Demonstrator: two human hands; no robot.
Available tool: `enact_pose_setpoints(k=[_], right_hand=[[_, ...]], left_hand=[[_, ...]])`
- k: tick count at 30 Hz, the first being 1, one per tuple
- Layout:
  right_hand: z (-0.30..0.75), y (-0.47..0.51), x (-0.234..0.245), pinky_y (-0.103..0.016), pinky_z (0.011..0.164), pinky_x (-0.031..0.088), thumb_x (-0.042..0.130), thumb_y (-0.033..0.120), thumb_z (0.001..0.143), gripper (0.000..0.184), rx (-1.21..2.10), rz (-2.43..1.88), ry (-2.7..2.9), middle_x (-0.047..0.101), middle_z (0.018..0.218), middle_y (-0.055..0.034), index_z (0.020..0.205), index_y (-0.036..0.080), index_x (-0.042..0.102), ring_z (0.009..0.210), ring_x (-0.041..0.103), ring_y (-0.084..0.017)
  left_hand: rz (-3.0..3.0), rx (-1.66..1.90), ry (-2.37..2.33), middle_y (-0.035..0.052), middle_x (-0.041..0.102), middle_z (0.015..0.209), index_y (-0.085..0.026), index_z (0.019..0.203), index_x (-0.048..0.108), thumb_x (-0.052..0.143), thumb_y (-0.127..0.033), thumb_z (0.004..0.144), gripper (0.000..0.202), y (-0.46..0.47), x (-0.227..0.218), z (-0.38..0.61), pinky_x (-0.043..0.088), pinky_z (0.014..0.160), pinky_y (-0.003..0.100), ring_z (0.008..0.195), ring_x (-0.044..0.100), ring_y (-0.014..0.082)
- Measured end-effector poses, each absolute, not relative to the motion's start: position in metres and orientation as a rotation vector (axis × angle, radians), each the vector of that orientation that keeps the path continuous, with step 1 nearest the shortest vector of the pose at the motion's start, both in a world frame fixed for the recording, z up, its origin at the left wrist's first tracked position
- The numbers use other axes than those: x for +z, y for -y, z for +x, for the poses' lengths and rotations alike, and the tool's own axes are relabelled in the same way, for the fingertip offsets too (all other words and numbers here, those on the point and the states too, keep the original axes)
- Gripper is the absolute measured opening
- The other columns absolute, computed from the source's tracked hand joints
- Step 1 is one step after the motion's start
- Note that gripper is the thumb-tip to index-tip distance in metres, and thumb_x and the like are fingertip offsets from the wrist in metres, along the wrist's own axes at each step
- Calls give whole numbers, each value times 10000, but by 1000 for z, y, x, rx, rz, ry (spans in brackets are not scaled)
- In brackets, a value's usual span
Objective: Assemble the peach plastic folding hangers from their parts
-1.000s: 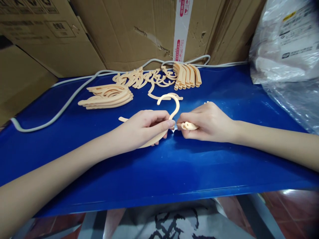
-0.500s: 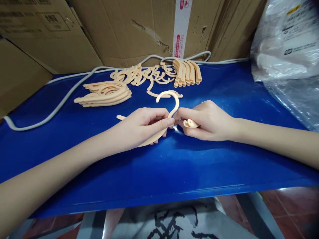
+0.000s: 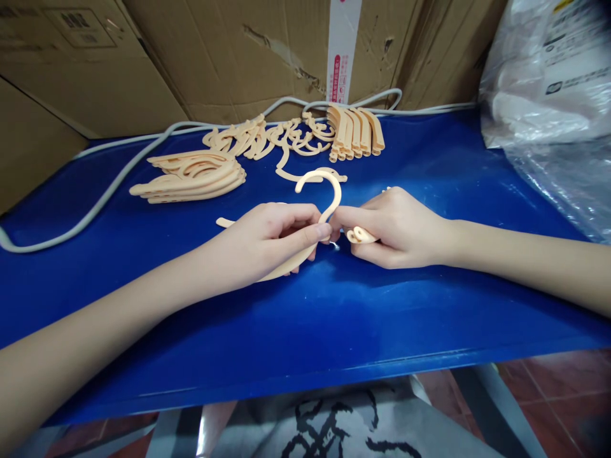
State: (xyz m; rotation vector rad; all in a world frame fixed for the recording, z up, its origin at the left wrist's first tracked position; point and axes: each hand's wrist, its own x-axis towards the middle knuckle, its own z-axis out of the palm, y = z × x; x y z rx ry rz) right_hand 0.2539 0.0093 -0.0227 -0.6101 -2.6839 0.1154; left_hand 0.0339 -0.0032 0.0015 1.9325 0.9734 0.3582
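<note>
My left hand is closed around a cream plastic hanger part with a hook; the hook curves up above the thumb, and a flat arm of the part shows below the palm. My right hand grips a short cream hanger arm piece, whose hollow end pokes out between the fingers. The right fingertips meet the left ones at the base of the hook, and what lies between them is hidden. Just beyond the hook, a loose curved hanger piece lies on the blue table.
At the back left lies a stack of flat hanger arms. Behind are a heap of hooks and a row of curved arm pieces. A grey cable runs along cardboard boxes. Clear plastic wrap sits at right.
The view has shifted slightly, so the piles appear a little higher and further left. Both hands keep nearly the same pose and hold the same pieces.
</note>
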Motion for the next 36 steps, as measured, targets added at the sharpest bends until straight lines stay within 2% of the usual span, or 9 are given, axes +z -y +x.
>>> enact_pose_setpoints(k=[13, 36], right_hand=[[254, -10, -22, -249, 499, 226, 406, 230, 916, 182, 187, -624, 2712, 658, 699, 18, 916, 187, 583, 538, 551, -108], [253, -11, -22, -242, 491, 235, 402, 209, 918, 182, 122, -587, 2715, 677, 704, 4, 883, 176, 578, 522, 534, -109]], left_hand=[[1964, 329, -1011, -19, 580, 652, -186, 747, 565, 465, -445, 944, 340, 3, 1, 32, 400, 506, 199, 564, 558, 112], [1933, 368, -974, -37, 577, 635, -161, 747, 573, 496, -382, 943, 305, 2, 0, 33, 433, 493, 163, 542, 563, 87]])
